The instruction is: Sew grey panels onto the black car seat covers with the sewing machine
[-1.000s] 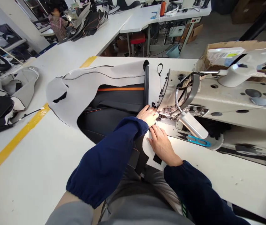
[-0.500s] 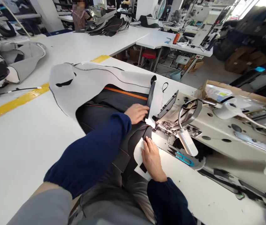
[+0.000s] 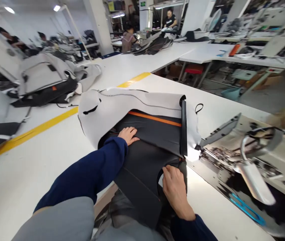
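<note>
A black seat cover point(image 3: 144, 160) with a pale grey backing point(image 3: 114, 103) and an orange strip point(image 3: 154, 118) lies spread on the white table in front of me. My left hand point(image 3: 129, 135) rests on its black face near the middle, fingers stretched out. Closer to the sewing machine, my right hand point(image 3: 175, 187) pinches the cover's folded edge, where a bit of white backing shows. A black edge strip point(image 3: 184, 129) runs up the cover's right side. The sewing machine point(image 3: 222, 157) stands just right of the cover, its lamp point(image 3: 256, 184) beside the needle area.
Blue-handled snips point(image 3: 249, 211) lie by the machine's base. Yellow tape point(image 3: 49, 125) crosses the table. Grey and black covers point(image 3: 47, 77) are heaped at the left, and another stack point(image 3: 154, 43) sits farther back. Several people work in the background.
My view has swung left. My left hand has moved left from beside the edge strip to the middle of the black panel. My right hand's fingers have curled onto the cover's edge, turning its white backing under.
</note>
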`<action>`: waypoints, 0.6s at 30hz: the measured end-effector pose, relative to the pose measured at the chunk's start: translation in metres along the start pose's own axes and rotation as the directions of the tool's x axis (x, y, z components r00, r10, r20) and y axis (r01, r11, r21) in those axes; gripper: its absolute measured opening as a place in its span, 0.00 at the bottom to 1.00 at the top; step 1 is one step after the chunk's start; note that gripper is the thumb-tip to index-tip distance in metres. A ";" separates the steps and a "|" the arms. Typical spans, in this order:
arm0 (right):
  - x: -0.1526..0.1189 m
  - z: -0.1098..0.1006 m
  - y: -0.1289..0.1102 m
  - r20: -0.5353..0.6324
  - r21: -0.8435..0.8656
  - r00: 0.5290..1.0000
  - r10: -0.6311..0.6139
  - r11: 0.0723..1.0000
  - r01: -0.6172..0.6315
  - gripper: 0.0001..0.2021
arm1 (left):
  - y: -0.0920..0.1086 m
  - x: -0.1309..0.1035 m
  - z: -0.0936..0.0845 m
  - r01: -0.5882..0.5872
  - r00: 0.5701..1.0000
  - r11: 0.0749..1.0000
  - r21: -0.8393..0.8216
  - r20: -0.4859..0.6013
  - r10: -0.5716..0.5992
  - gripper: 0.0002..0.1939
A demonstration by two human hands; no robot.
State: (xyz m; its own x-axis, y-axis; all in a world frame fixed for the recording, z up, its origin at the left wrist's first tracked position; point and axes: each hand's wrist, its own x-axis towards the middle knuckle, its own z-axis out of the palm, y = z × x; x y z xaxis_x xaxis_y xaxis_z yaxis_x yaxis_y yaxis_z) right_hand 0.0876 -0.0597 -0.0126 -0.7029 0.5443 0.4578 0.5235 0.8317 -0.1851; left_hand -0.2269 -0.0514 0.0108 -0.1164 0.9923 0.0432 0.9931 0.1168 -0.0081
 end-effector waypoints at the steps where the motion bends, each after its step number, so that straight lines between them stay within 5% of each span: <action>1: 0.002 -0.001 -0.006 -0.005 0.042 0.999 -0.049 0.998 0.049 0.14 | -0.005 -0.020 -0.002 0.037 0.999 0.999 -0.006 -0.005 -0.037 0.25; 5: 0.018 -0.009 -0.032 -0.025 0.271 0.981 -0.193 0.943 0.193 0.11 | -0.019 -0.130 -0.025 0.157 0.987 0.982 -0.100 0.038 -0.154 0.31; 8: 0.040 -0.014 -0.049 -0.056 0.277 0.989 -0.138 0.949 0.149 0.10 | -0.005 -0.225 -0.041 0.019 0.988 0.971 -0.239 0.154 0.018 0.45; 10: 0.057 -0.011 -0.064 -0.082 0.187 0.980 -0.183 0.963 0.195 0.14 | 0.013 -0.271 -0.041 -0.041 0.945 0.946 -0.321 0.295 0.141 0.51; 12: 0.073 0.000 -0.082 -0.077 0.142 0.947 -0.313 0.936 0.321 0.17 | 0.027 -0.295 -0.037 -0.007 0.906 0.951 -0.308 0.401 0.136 0.44; 15: 0.095 0.026 -0.099 -0.044 0.155 0.913 -0.406 0.900 0.407 0.22 | 0.026 -0.305 -0.051 0.174 0.910 0.955 -0.239 0.410 -0.063 0.23; 18: 0.119 0.050 -0.073 0.015 0.133 0.957 -0.291 0.949 0.287 0.28 | -0.006 -0.310 -0.124 0.239 0.970 0.938 -0.250 0.111 -0.218 0.15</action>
State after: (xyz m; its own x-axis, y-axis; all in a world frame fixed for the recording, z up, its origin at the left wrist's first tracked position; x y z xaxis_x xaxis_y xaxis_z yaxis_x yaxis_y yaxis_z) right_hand -0.0583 -0.0497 0.0117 -0.8320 0.2800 0.4789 0.2308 0.9597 -0.1603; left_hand -0.1951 -0.3646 0.1215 -0.3304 0.9415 -0.0669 0.9074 0.3364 0.2520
